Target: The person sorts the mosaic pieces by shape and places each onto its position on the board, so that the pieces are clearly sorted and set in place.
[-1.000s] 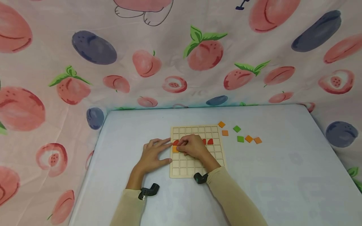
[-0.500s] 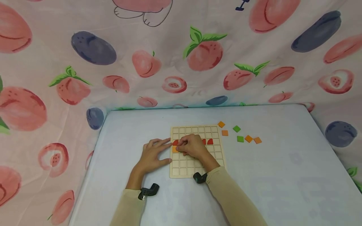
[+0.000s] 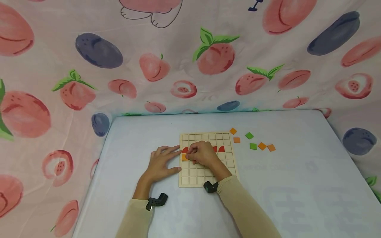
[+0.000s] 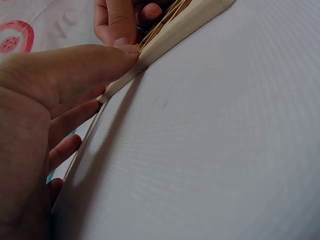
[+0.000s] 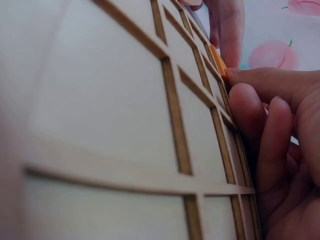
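Observation:
A wooden grid board (image 3: 192, 181) lies flat on the table. My left hand (image 3: 159, 165) is spread at its left side, thumb and fingertips against the edge; in the left wrist view the thumb (image 4: 95, 62) touches the rim. Over the board, my right hand (image 3: 203, 154) pinches the near right part of an orange square tile (image 3: 184, 157) at a left-column cell. Seen from the right wrist, this orange tile (image 5: 218, 60) stands slightly above the grid bars at the fingertips. Red quarter-round tiles (image 3: 221, 149) sit in the row above, partly covered by the right hand.
Loose orange tiles (image 3: 262, 146) and green tiles (image 3: 253, 146) lie on the white table (image 3: 297, 185), right of the board. One orange tile (image 3: 233, 131) is close to the board's upper right corner. A fruit-print cloth (image 3: 178, 43) hangs behind and along the sides.

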Demonstrator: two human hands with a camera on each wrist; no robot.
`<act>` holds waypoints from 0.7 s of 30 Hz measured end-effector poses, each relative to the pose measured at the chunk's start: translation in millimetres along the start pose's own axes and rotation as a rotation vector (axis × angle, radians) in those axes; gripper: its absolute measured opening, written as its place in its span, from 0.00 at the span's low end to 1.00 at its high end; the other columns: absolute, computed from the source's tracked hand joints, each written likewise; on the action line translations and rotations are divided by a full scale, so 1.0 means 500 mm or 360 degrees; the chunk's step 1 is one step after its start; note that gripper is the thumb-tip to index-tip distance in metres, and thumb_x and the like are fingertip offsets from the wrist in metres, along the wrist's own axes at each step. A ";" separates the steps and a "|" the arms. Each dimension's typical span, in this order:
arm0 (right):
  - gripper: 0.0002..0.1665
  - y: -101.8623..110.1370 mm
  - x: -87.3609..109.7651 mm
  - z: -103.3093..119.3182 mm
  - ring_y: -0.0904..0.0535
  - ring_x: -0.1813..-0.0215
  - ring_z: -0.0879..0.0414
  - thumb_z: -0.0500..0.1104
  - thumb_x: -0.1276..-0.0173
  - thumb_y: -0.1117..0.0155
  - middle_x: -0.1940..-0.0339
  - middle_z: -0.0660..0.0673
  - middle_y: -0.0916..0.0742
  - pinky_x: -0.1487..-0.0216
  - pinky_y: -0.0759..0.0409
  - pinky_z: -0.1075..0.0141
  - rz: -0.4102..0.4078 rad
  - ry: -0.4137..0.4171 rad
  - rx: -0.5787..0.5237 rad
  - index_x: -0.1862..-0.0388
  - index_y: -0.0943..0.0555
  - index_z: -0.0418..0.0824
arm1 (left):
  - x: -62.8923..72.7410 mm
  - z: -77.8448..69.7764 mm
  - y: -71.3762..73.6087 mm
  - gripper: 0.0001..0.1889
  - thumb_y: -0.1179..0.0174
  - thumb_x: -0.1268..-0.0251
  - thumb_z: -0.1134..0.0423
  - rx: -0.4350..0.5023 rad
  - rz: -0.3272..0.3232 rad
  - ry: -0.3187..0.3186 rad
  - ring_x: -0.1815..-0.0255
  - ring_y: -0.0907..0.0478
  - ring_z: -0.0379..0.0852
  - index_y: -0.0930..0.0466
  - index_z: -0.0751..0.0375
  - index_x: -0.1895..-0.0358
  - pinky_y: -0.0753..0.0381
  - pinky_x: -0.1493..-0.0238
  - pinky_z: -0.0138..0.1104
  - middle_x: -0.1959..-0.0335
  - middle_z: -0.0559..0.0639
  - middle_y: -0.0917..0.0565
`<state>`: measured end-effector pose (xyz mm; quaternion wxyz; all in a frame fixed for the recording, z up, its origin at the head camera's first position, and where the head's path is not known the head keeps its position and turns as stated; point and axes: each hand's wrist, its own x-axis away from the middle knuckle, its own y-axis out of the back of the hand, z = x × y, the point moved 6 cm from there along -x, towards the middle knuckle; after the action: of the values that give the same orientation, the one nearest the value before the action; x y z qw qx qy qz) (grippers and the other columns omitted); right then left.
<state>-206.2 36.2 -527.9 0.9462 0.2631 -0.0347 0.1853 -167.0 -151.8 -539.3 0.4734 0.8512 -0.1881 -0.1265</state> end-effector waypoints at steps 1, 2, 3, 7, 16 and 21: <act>0.06 0.000 0.000 0.001 0.19 0.84 0.61 0.41 0.41 0.22 0.86 0.54 0.15 0.77 0.25 0.69 -0.0001 -0.0003 0.0000 0.74 0.12 0.47 | 0.000 0.000 0.000 0.36 0.34 0.41 0.40 -0.0003 -0.0001 -0.0002 0.26 0.40 0.49 0.28 0.36 0.26 0.41 0.37 0.53 0.22 0.32 0.34; 0.06 0.001 0.001 0.001 0.19 0.84 0.61 0.41 0.41 0.22 0.86 0.54 0.15 0.77 0.25 0.68 -0.0002 -0.0005 0.0003 0.74 0.12 0.47 | 0.000 0.000 0.000 0.36 0.34 0.41 0.40 -0.0007 -0.0005 -0.0005 0.26 0.40 0.49 0.28 0.36 0.26 0.41 0.37 0.53 0.22 0.32 0.34; 0.06 0.001 0.001 0.002 0.19 0.84 0.61 0.41 0.41 0.22 0.86 0.54 0.15 0.77 0.25 0.68 -0.0005 -0.0006 0.0006 0.74 0.13 0.47 | 0.000 0.000 0.000 0.36 0.34 0.41 0.40 -0.0008 -0.0006 -0.0007 0.26 0.40 0.49 0.28 0.36 0.26 0.41 0.37 0.53 0.22 0.32 0.34; 0.06 0.001 0.001 0.003 0.19 0.84 0.61 0.41 0.41 0.22 0.85 0.54 0.15 0.76 0.25 0.67 -0.0011 0.0003 0.0005 0.74 0.13 0.47 | 0.000 0.000 0.001 0.36 0.34 0.40 0.39 0.0000 0.0001 0.0002 0.26 0.40 0.48 0.28 0.36 0.26 0.42 0.36 0.53 0.22 0.32 0.34; 0.04 0.006 0.007 -0.005 0.17 0.81 0.59 0.41 0.40 0.22 0.79 0.53 0.12 0.73 0.21 0.67 0.0014 -0.0015 -0.0074 0.70 0.12 0.46 | -0.001 -0.002 0.002 0.36 0.34 0.40 0.40 -0.0011 0.0008 0.0000 0.26 0.40 0.49 0.27 0.38 0.27 0.41 0.37 0.53 0.22 0.34 0.34; 0.04 0.026 0.017 -0.013 0.17 0.78 0.55 0.43 0.39 0.23 0.76 0.48 0.12 0.73 0.18 0.64 0.0040 -0.0032 -0.0206 0.67 0.11 0.46 | -0.002 -0.002 0.001 0.36 0.34 0.40 0.40 -0.0002 0.0015 0.0014 0.25 0.40 0.49 0.28 0.38 0.26 0.41 0.36 0.53 0.21 0.33 0.34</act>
<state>-203.3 52.5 -525.7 0.9584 0.2028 -0.0595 0.1920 -167.6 -151.1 -538.2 0.4752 0.8506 -0.1899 -0.1206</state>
